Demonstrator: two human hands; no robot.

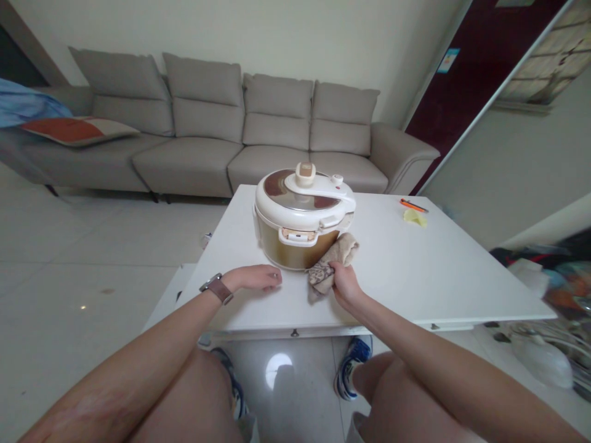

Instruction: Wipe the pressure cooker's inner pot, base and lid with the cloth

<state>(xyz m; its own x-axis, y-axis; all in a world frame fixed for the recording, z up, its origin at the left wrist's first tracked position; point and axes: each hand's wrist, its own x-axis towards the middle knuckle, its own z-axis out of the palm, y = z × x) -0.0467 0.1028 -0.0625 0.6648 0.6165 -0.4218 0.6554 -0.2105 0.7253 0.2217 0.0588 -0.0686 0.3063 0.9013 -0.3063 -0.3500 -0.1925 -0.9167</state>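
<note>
A gold and white electric pressure cooker [300, 221] stands with its lid on near the front of a white table [415, 271]. My right hand [344, 284] grips a brown cloth [333, 261] that lies bunched against the cooker's lower right side. My left hand [256, 277] rests on the table just in front of the cooker's left side, fingers curled loosely with nothing seen in them. A watch with a brown strap [217, 288] sits on my left wrist.
An orange-handled tool [413, 205] and a yellow scrap [415, 217] lie at the table's far right. A grey sofa [221, 135] runs behind the table. My knees and blue shoes [353, 363] are below the front edge. Clutter sits at the right on the floor.
</note>
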